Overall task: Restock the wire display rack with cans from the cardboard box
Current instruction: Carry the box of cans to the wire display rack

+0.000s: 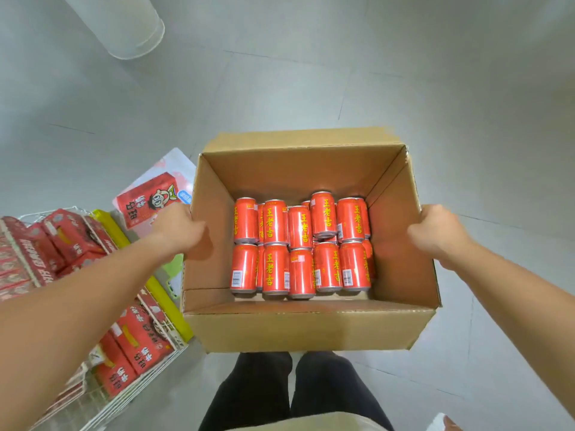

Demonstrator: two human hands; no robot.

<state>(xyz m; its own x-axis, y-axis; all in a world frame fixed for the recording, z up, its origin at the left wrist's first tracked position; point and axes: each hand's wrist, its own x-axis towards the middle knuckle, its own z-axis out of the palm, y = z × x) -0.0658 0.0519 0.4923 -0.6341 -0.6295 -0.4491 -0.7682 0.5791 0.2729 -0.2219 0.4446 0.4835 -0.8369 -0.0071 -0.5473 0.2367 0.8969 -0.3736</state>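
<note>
An open cardboard box [311, 328] is held in front of me above the floor. Inside lie several red cans [300, 247] with yellow lettering, in two rows on their sides. My left hand [179, 227] grips the box's left wall at its rim. The right wall is clasped by my right hand [435, 231]. The white wire display rack [146, 377] stands at the lower left, with red cartons on its tiers.
A red and pink sign [155, 194] tops the rack, with yellow strips [165, 293] along its shelves. A white pillar base [130, 29] stands at the upper left. Grey tiled floor [404, 88] spreads around. My dark trouser legs [295, 390] are below the box.
</note>
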